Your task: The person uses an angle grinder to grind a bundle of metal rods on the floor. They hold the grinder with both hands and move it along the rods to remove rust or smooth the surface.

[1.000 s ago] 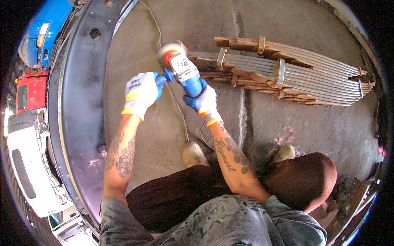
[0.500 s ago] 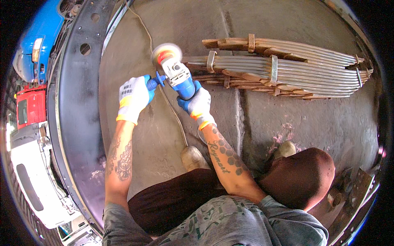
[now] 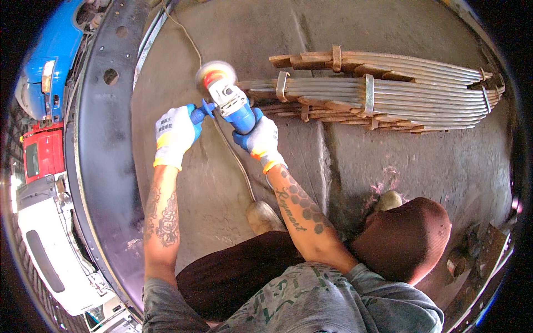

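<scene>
A blue and silver angle grinder (image 3: 236,108) is held between my gloved hands, its round disc blurred as if spinning. My left hand (image 3: 176,129) is closed around the blue side handle. Around the blue body wraps my right hand (image 3: 261,137). The disc is close to the left end of a stack of leaf springs (image 3: 327,87), whose long bars are bound by metal clamps; whether they touch I cannot tell. Another rusty leaf spring stack (image 3: 411,64) lies beyond it, and more rusty leaves (image 3: 338,115) show on its near side.
A pale power cord (image 3: 236,161) runs over the concrete floor (image 3: 205,205) past my shoe (image 3: 264,217). To the left stretches a long dark steel beam (image 3: 108,183) with holes. Past it stand blue (image 3: 53,47), red (image 3: 43,150) and white (image 3: 53,255) truck cabs.
Both hands and the grinder have shifted slightly to the left, so the disc is a little farther from the leaf spring's end. My grip is the same.
</scene>
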The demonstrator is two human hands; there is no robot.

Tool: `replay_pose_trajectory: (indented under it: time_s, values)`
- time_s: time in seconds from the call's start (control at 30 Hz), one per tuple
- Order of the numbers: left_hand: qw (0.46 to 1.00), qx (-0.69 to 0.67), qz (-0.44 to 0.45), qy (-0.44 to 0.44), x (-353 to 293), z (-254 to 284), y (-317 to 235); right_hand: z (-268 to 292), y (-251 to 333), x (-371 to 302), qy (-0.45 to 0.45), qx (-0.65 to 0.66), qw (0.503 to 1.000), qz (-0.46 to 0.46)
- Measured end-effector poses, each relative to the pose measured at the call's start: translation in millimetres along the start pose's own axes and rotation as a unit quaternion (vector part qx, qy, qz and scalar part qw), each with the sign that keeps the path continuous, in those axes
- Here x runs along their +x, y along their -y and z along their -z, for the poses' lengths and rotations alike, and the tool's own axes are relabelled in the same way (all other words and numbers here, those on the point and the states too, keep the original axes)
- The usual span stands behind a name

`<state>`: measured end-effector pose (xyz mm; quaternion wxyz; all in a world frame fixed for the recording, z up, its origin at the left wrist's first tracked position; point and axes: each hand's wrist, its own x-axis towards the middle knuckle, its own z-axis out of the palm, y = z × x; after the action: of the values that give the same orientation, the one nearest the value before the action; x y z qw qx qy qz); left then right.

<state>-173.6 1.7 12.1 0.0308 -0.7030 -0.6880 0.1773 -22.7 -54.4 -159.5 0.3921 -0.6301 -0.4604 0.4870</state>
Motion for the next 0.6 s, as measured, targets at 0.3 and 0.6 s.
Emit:
replay_pose_trajectory:
  time_s: [0.3,0.6]
  values:
    - [0.999,0.028,0.007,0.016,14,7,-5,-2,1,9,-0.011,-0.007,1.0,-0.002]
    - [0.997,0.043,-0.071,-0.004,27,20,-42,16,-14,10,-0.068,0.052,0.996,-0.021]
